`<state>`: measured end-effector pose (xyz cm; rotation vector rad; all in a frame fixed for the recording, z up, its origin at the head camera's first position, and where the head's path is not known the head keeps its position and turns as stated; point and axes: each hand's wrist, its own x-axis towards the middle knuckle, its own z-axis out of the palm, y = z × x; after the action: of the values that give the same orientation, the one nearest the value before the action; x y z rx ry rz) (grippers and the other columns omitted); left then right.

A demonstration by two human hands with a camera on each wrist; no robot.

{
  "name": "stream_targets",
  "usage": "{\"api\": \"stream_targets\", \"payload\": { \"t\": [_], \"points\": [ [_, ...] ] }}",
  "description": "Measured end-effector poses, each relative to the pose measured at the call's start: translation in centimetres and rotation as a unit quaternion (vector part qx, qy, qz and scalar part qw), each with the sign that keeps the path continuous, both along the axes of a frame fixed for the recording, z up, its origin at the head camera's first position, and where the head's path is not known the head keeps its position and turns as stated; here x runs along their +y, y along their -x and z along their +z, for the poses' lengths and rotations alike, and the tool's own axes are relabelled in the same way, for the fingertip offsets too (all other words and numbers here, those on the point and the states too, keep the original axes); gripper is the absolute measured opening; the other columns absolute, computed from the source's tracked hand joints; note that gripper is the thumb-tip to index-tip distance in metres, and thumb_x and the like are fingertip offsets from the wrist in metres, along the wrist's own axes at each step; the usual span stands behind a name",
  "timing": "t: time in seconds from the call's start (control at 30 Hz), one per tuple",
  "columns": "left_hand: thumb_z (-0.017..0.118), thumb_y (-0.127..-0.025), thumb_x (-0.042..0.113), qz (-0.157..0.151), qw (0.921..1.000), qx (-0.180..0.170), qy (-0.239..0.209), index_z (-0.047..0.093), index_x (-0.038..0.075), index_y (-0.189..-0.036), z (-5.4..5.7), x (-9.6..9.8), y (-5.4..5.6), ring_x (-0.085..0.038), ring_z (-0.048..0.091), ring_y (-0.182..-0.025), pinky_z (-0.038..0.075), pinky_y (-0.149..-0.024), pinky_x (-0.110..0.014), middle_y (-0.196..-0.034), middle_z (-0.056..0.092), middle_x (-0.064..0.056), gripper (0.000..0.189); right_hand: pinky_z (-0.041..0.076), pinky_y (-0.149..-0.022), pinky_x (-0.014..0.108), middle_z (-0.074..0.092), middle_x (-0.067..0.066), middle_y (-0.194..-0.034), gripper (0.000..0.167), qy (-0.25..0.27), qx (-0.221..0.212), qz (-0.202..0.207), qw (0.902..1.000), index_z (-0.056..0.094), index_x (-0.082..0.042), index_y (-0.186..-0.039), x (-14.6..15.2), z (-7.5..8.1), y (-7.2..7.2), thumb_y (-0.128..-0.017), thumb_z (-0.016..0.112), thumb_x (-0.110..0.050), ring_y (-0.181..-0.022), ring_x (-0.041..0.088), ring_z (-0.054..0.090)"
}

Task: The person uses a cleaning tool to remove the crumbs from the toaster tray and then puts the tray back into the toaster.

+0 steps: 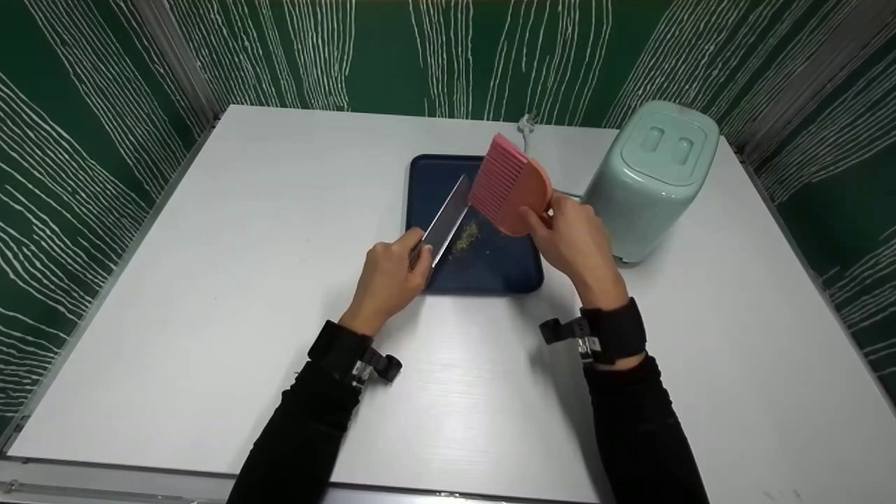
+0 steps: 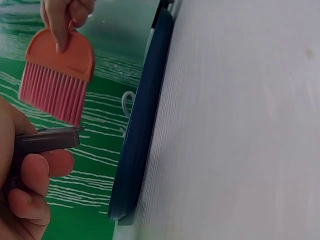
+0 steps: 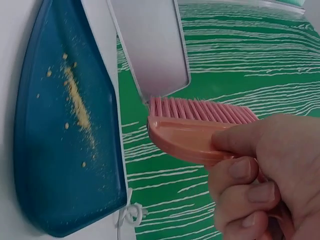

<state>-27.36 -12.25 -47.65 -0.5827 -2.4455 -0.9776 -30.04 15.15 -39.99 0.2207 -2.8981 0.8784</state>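
My left hand (image 1: 392, 280) grips one end of a flat metal crumb tray (image 1: 448, 215), thumb on one face and fingers on the other. It tilts up over a dark blue tray (image 1: 504, 269) on the table. In my right hand (image 1: 577, 234) is a small brush with an orange handle (image 1: 528, 199) and pink bristles (image 3: 200, 109), pinched by the handle. The bristle tips are right at the crumb tray's far end in the right wrist view. Yellowish crumbs (image 3: 77, 102) lie in a streak on the blue tray.
A mint-green toaster (image 1: 651, 178) stands to the right of the blue tray, close to my right hand. Behind the tray, a white plug (image 1: 526, 124) and its cord lie near the table's back edge. Green walls with white streaks surround the white table (image 1: 231, 315).
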Motion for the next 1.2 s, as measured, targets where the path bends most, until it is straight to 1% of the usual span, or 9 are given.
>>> {"api": "stream_targets", "payload": {
  "t": [0.07,0.13,0.23,0.3,0.4,0.5,0.77,1.0,1.2],
  "points": [
    [0.059,-0.108,0.011,0.001,1.0,-0.002,0.001,0.061,0.004,-0.095,0.0,0.0,0.0,-0.014,0.041,-0.052,0.028,-0.056,-0.029,-0.061,0.052,-0.008,0.014,0.044,-0.067,0.036,0.079,0.019,-0.106,0.047,0.007,-0.009,0.024,0.9997,0.067,-0.005,-0.139,-0.1,0.2,0.0,-0.111,0.059,-0.041,-0.077,0.026,0.069],
    [0.06,-0.107,0.011,0.004,1.0,-0.001,0.0,0.062,0.004,-0.095,0.0,0.0,0.0,-0.013,0.042,-0.052,0.03,-0.056,-0.028,-0.061,0.054,-0.007,0.014,0.037,-0.062,0.032,0.074,0.014,-0.088,0.045,0.013,-0.022,0.052,0.9983,0.069,-0.005,-0.136,-0.2,0.4,-0.1,-0.111,0.06,-0.041,-0.064,0.019,0.057],
    [0.06,-0.106,0.01,0.009,1.0,-0.001,-0.004,0.063,0.003,-0.095,0.1,0.0,0.1,-0.012,0.043,-0.054,0.033,-0.054,-0.028,-0.061,0.056,-0.006,0.014,0.031,-0.059,0.031,0.056,0.004,-0.072,0.042,0.022,-0.05,0.103,0.9931,0.071,-0.003,-0.131,-0.2,0.6,0.0,-0.11,0.062,-0.039,-0.058,0.014,0.039],
    [0.06,-0.106,0.01,0.01,0.9999,-0.002,-0.007,0.064,0.003,-0.095,0.2,0.0,0.2,-0.012,0.043,-0.054,0.033,-0.053,-0.027,-0.061,0.056,-0.005,0.014,0.033,-0.061,0.03,0.052,0.001,-0.074,0.039,0.023,-0.071,0.133,0.9883,0.072,-0.003,-0.125,-0.3,0.8,-0.1,-0.11,0.063,-0.038,-0.06,0.013,0.04],
    [0.06,-0.106,0.01,0.008,0.9999,-0.004,-0.01,0.065,0.002,-0.096,0.2,-0.1,0.2,-0.012,0.042,-0.054,0.033,-0.053,-0.027,-0.061,0.055,-0.004,0.014,0.038,-0.066,0.032,0.06,0.004,-0.081,0.035,0.02,-0.106,0.167,0.98,0.073,-0.005,-0.121,-0.5,0.7,-0.3,-0.109,0.064,-0.037,-0.068,0.015,0.048],
    [0.06,-0.106,0.01,0.008,0.9999,-0.003,-0.013,0.065,0.001,-0.095,0.2,-0.1,0.2,-0.012,0.041,-0.054,0.032,-0.052,-0.027,-0.061,0.057,-0.006,0.015,0.04,-0.067,0.033,0.068,0.009,-0.087,0.033,0.009,-0.122,0.179,0.9762,0.074,-0.006,-0.12,-0.8,0.5,-0.4,-0.109,0.065,-0.036,-0.071,0.017,0.051],
    [0.062,-0.104,0.01,0.019,0.9997,0.007,-0.011,0.064,0.001,-0.092,0.1,-0.1,0.3,-0.015,0.044,-0.058,0.036,-0.054,-0.031,-0.06,0.056,-0.007,0.015,0.035,-0.065,0.034,0.069,0.007,-0.087,0.033,-0.025,-0.087,0.131,0.9872,0.075,-0.003,-0.115,-0.9,-0.2,0.0,-0.108,0.064,-0.034,-0.071,0.019,0.05],
    [0.061,-0.105,0.009,0.01,0.9999,0.006,-0.004,0.062,0.002,-0.092,0.3,0.0,0.1,-0.014,0.044,-0.056,0.034,-0.053,-0.029,-0.06,0.056,-0.006,0.015,0.041,-0.07,0.038,0.078,0.018,-0.107,0.039,-0.044,-0.063,0.077,0.9941,0.071,-0.002,-0.124,-0.7,-0.8,0.3,-0.11,0.062,-0.037,-0.083,0.026,0.064],
    [0.061,-0.105,0.01,0.0,1.0,0.004,0.005,0.061,0.003,-0.091,0.4,0.2,-0.1,-0.014,0.046,-0.056,0.035,-0.054,-0.028,-0.061,0.059,-0.008,0.016,0.047,-0.07,0.039,0.079,0.019,-0.11,0.042,-0.05,-0.038,0.029,0.9976,0.07,-0.002,-0.131,-0.4,-1.3,0.6,-0.11,0.061,-0.038,-0.087,0.032,0.073]
  ]
}}
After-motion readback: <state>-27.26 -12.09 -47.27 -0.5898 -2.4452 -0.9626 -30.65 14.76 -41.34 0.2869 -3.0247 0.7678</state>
